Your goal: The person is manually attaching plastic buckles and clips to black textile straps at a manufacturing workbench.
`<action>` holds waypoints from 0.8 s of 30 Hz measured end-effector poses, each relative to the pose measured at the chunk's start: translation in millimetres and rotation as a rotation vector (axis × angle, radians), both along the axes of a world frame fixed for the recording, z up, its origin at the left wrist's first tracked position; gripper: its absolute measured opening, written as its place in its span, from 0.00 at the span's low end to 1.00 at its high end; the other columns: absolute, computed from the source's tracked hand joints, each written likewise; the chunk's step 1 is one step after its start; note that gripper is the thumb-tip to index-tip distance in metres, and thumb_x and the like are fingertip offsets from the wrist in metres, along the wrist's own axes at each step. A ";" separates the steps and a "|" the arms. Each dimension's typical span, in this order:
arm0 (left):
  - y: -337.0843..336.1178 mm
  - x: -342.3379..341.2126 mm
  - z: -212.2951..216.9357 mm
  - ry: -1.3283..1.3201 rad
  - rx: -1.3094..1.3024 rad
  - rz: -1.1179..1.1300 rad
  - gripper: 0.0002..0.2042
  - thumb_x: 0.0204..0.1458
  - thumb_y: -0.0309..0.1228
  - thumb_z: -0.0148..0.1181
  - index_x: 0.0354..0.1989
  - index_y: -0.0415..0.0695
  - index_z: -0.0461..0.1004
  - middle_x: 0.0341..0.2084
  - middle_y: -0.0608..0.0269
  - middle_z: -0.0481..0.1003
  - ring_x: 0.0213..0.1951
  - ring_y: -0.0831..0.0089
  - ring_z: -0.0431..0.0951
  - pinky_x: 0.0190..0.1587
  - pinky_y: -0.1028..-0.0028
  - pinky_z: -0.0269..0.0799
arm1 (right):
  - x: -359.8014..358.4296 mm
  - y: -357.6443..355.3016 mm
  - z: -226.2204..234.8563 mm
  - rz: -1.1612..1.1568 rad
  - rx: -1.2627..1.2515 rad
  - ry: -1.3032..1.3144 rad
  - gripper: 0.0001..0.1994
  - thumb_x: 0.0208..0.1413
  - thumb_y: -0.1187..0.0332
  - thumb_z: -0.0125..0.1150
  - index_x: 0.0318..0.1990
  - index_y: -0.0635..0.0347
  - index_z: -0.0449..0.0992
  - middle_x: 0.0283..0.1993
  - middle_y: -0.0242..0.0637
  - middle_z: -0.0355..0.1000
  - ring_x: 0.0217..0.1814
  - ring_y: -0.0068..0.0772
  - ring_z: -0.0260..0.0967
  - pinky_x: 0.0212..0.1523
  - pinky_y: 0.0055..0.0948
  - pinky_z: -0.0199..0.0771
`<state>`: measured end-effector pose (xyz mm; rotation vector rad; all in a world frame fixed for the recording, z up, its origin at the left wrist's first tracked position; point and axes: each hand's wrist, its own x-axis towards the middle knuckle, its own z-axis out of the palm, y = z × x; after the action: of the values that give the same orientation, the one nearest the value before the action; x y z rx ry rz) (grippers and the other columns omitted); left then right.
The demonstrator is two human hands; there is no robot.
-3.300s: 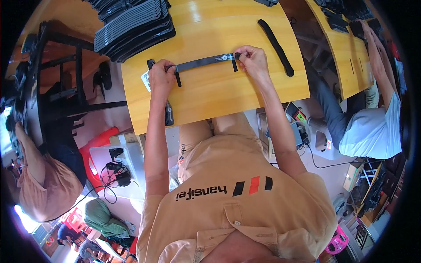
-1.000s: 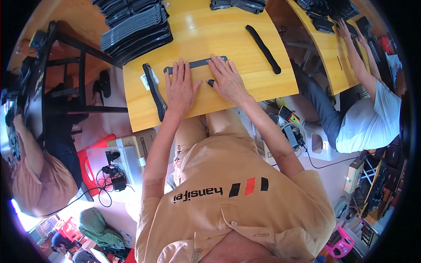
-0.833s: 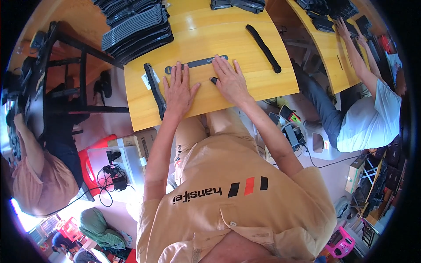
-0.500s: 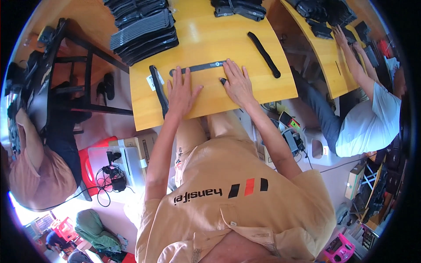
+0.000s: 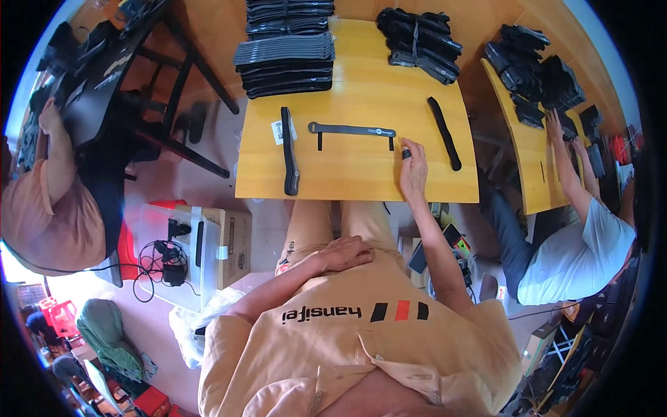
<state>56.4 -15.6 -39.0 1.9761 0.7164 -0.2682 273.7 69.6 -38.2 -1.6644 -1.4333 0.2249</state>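
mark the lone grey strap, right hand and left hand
Lone grey strap (image 5: 353,130): head view, middle of its length
Right hand (image 5: 414,172): head view, its back
Left hand (image 5: 342,254): head view, its back

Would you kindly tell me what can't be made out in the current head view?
All in the head view:
Left hand: palm faces down, hidden by the hand's own back, so whether it holds anything is unclear.
Right hand: palm side is mostly turned away from the camera.
Middle strap: its printing is too small to read.
White label: partly covered by the left strap.
Far strap stack: cut off by the top edge.
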 end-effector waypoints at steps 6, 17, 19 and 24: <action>3.3 7.9 10.6 -0.301 -0.162 0.005 0.11 0.44 0.35 0.55 0.28 0.39 0.72 0.29 0.52 0.72 0.38 0.57 0.71 0.40 0.63 0.66 | -1.8 0.9 -2.6 0.003 0.010 0.026 0.13 0.53 0.74 0.41 0.44 0.66 0.69 0.42 0.47 0.65 0.48 0.48 0.62 0.49 0.35 0.61; 4.6 25.4 -39.3 -0.601 -0.162 -0.343 0.16 0.45 0.38 0.49 0.35 0.38 0.73 0.29 0.45 0.73 0.33 0.53 0.72 0.33 0.59 0.64 | -3.4 -0.6 1.3 -0.002 -0.012 -0.046 0.12 0.53 0.75 0.41 0.43 0.66 0.69 0.40 0.48 0.65 0.46 0.49 0.62 0.48 0.36 0.61; 1.2 17.4 -34.4 -0.604 -0.132 -0.311 0.15 0.46 0.38 0.49 0.31 0.37 0.72 0.26 0.46 0.72 0.31 0.55 0.72 0.33 0.61 0.63 | -3.5 -1.2 1.1 0.003 -0.007 -0.058 0.12 0.52 0.75 0.41 0.43 0.66 0.69 0.40 0.47 0.64 0.46 0.49 0.62 0.48 0.35 0.61; -11.4 11.6 -0.9 -0.277 -0.097 -0.172 0.16 0.48 0.40 0.47 0.26 0.37 0.72 0.23 0.45 0.71 0.28 0.53 0.71 0.32 0.60 0.62 | -3.4 0.5 -0.6 0.015 -0.029 -0.073 0.13 0.51 0.76 0.41 0.42 0.66 0.69 0.41 0.47 0.64 0.47 0.48 0.61 0.50 0.35 0.60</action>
<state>68.0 -27.0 -39.9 1.9350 0.3503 -0.1254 270.3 70.1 -38.8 -1.7011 -1.5032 0.1959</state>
